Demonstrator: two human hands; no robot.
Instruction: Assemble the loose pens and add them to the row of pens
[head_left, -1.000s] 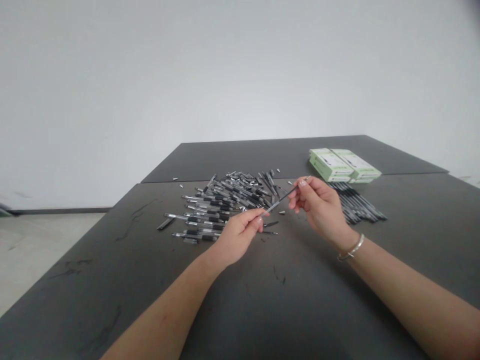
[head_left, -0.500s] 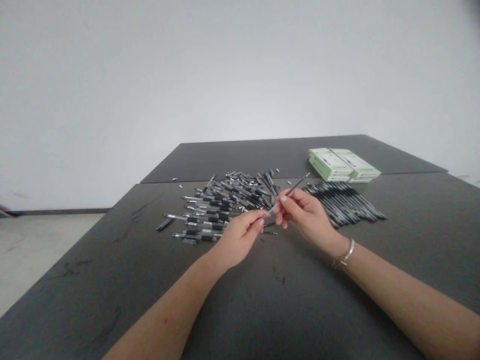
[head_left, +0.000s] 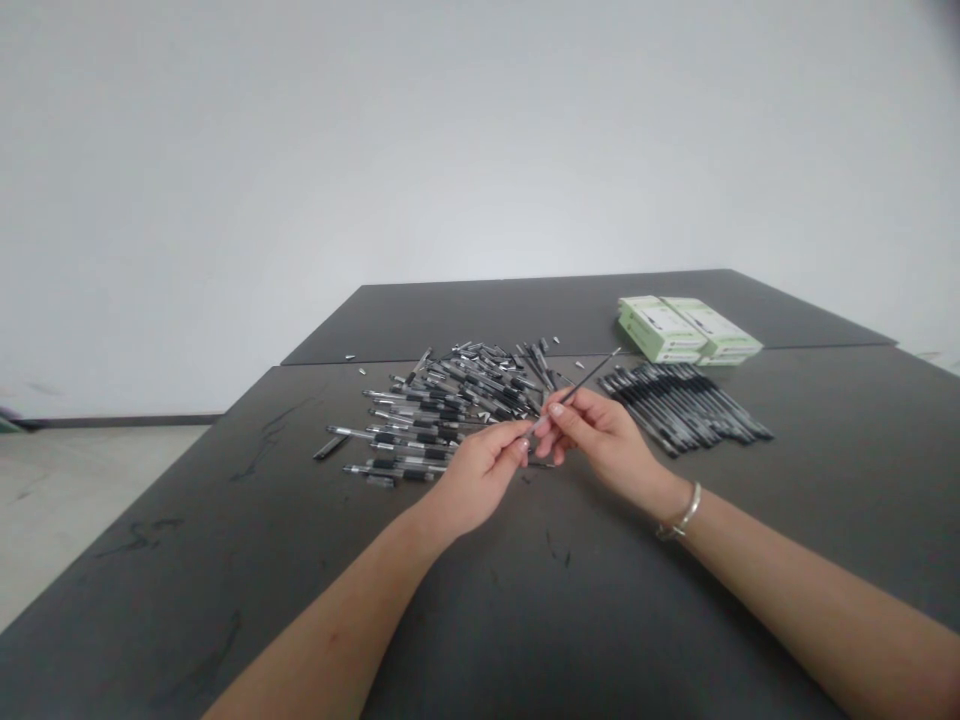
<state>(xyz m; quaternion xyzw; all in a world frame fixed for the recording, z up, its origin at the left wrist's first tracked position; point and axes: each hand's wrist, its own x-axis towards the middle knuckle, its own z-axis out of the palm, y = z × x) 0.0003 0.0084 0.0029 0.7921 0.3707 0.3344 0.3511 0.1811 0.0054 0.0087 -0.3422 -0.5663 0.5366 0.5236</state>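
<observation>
Pinching hands: left hand (head_left: 480, 472) and right hand (head_left: 596, 435) grip one refill (head_left: 592, 372) (left end hidden).
Refill: could bend if pushed crookedly.
Pens (head_left: 446, 412): might scatter if bumped.

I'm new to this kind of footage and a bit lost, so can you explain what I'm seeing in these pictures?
There's no machine here, just a person's bare left hand and right hand. Every picture comes from one camera worn on the head, looking forward and down. On the dark table lie a loose spread of pens to the left, a neater row of pens to the right, and green-and-white boxes behind that row. Both hands pinch a thin, dark, rod-like piece; its details are too small to tell.
</observation>
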